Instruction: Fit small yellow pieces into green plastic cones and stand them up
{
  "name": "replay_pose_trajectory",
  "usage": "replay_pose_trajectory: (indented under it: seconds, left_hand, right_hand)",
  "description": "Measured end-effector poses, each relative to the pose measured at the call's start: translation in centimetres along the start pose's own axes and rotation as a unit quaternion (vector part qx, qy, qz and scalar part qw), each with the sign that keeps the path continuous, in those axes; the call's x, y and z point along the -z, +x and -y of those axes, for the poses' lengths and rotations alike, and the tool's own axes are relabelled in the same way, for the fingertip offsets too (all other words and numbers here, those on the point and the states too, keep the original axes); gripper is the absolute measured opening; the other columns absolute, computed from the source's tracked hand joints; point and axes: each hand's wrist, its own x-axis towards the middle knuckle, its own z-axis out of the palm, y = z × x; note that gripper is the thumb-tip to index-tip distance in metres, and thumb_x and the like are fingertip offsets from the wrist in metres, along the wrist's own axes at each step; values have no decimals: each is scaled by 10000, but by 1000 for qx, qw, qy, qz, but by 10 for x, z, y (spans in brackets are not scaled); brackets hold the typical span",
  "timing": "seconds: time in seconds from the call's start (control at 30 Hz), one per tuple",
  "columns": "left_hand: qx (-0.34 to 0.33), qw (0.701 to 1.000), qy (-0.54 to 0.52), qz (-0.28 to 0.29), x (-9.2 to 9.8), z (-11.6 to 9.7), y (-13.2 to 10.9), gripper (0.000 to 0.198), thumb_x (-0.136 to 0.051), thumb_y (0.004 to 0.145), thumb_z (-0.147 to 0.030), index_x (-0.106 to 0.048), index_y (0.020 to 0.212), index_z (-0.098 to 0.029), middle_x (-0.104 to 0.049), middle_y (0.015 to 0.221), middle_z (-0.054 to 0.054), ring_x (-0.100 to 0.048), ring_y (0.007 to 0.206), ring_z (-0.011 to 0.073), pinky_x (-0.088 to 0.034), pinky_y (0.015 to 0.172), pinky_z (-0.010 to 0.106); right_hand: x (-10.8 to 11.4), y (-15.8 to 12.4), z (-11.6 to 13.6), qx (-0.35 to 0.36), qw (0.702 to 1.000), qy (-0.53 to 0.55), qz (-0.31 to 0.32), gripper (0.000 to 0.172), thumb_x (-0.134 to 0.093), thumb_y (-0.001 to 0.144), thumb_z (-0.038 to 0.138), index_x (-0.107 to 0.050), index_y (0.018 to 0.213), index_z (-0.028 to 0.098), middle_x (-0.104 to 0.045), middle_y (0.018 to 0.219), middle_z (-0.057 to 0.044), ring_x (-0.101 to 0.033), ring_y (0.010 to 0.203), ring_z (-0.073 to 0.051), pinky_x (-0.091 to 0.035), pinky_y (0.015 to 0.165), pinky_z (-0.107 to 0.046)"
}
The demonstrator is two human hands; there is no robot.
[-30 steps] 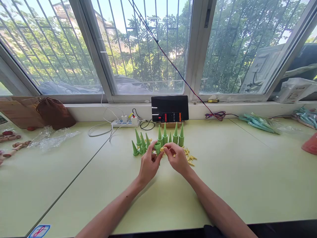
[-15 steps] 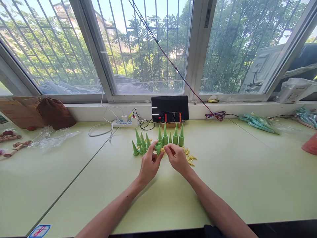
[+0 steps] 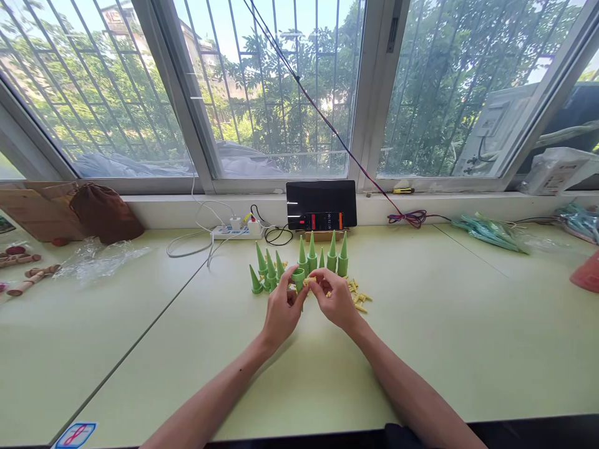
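Observation:
My left hand (image 3: pixel 282 308) grips a green cone (image 3: pixel 298 278) with its open wide end turned up. Right beside that opening, my right hand (image 3: pixel 335 300) pinches a small yellow piece (image 3: pixel 308 281). Behind the hands, several green cones (image 3: pixel 322 255) stand upright on the pale green table (image 3: pixel 421 324), and another group of cones (image 3: pixel 264 270) stands to the left. Several loose yellow pieces (image 3: pixel 357 295) lie on the table just right of my right hand.
A dark phone on a stand (image 3: pixel 321 206) leans at the window sill behind the cones. A white power strip (image 3: pixel 236 229) with cables lies left of it. Crumpled clear plastic (image 3: pixel 100 255), a brown pouch (image 3: pixel 103 212) and wooden parts (image 3: pixel 28 274) sit far left; teal packets (image 3: pixel 489 231) far right.
My right hand has brought the yellow piece a little closer to the open end of the green cone. My left hand has hardly moved.

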Motion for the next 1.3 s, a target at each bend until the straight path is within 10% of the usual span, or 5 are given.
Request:
replay_pose_trajectory:
  seconds: [1.3]
  left_hand:
    - [0, 1000, 3, 8, 0, 0, 0, 445, -553, 899, -374, -451, 1305, -222, -440, 714, -60, -337, 433, 31, -295, 426, 168]
  right_hand:
    - [1, 1, -2, 14, 1000, 14, 3, 176, -488, 943, 303, -614, 904, 185, -624, 829, -41, -563, 671, -140, -453, 599, -251]
